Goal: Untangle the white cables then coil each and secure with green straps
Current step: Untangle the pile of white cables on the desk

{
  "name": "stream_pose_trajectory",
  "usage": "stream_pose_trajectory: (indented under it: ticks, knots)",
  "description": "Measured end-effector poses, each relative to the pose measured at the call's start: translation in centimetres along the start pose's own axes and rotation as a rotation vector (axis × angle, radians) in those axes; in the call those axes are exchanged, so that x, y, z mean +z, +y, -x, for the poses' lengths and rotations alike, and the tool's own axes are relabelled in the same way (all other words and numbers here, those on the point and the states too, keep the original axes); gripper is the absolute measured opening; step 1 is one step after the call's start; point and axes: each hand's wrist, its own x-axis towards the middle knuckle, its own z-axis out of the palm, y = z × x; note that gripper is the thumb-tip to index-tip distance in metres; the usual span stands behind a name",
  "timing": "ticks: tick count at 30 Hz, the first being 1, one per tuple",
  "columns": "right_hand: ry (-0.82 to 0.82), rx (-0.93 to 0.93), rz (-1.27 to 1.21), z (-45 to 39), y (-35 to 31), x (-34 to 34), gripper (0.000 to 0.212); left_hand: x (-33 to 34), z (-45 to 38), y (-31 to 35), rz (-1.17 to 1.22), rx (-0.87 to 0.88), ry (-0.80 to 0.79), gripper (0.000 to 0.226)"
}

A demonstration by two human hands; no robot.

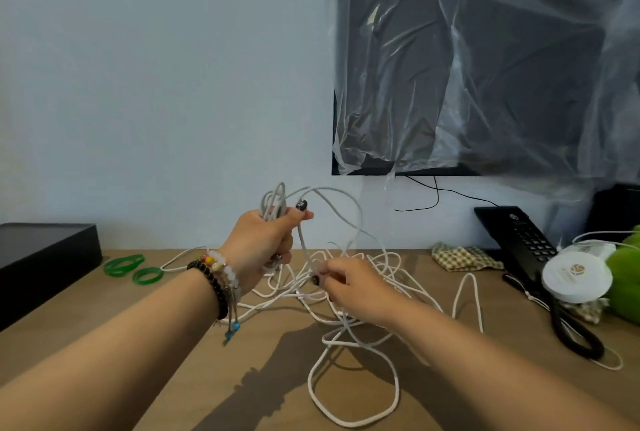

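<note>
In the middle of the frame, the left hand (263,243) is lifted above the wooden counter (173,361), with its fingers curled tight around a bunch of white cable loops (275,203) that stick up out of the fist. Bead bracelets (216,278) sit on that wrist. Just to the right and a bit lower, the right hand (349,287) pinches one strand of white cable with its fingertips. More white cables (353,371) lie in a messy tangle on the counter under and in front of both hands, with one big loop reaching toward the bottom of the frame. Two green straps (133,269) lie flat on the counter at the left, side by side, near a black box (45,257) at the left edge. On the right side of the counter are a black phone (519,240), a round white lid (575,280), a checked cloth (460,257) and something green and fuzzy (625,281). In the upper right, a dark screen (485,67) on the wall is covered with clear plastic.
</note>
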Motion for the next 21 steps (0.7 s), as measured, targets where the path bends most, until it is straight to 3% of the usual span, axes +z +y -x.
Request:
stream_pose_trajectory:
  ticks: [6,11,14,19,21]
  knots:
    - [0.178,0.111,-0.048,-0.8,0.0,-1.7,0.027,-1.5,-0.4,-0.7,-0.010,0.011,0.029,0.025]
    - [0.336,0.111,-0.194,-1.7,-1.4,-4.3,0.024,-2.9,-0.1,-6.2,-0.784,-0.199,-0.167,0.025]
    - [0.353,0.113,-0.228,-1.9,-1.6,-5.2,0.024,-3.4,-0.3,-10.0,-1.292,-0.162,-0.245,0.033]
    - [0.330,0.123,-0.197,-1.9,-1.4,-5.9,0.025,-3.6,0.4,-11.5,-1.447,-0.026,-0.166,0.022]
    - [0.307,0.124,-0.157,-1.8,-1.4,-5.8,0.025,-4.3,0.5,-11.4,-1.426,0.007,-0.046,0.021]
